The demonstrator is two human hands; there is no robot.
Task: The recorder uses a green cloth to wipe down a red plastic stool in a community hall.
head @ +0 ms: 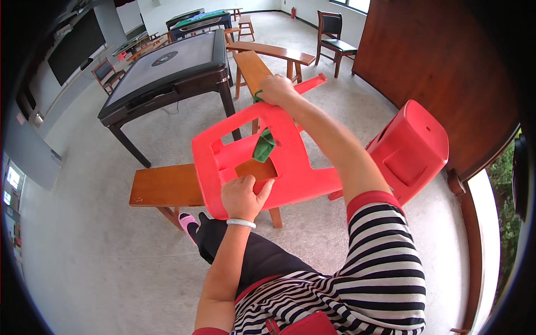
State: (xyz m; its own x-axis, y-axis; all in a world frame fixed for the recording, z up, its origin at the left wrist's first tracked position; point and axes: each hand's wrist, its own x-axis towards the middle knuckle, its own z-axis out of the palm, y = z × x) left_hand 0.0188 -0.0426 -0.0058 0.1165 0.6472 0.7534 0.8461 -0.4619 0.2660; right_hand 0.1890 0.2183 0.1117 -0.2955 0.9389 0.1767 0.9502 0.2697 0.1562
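A red plastic stool [293,180] with cut-out openings lies tilted on its side above a wooden bench [167,184]. My left hand [243,197], with a pale bangle at its wrist, grips the edge of an opening in the stool. My right hand [276,88] is closed at the stool's far upper edge, with a green cloth [264,146] at it; part of the cloth hangs through and shows in the stool's opening. The fingers of my right hand are mostly hidden behind its back.
Another red plastic stool [418,142] stands at the right by a wooden door panel [435,50]. A mahjong table [167,75] is ahead to the left. Wooden benches [272,52] and a dark chair [335,42] stand farther off.
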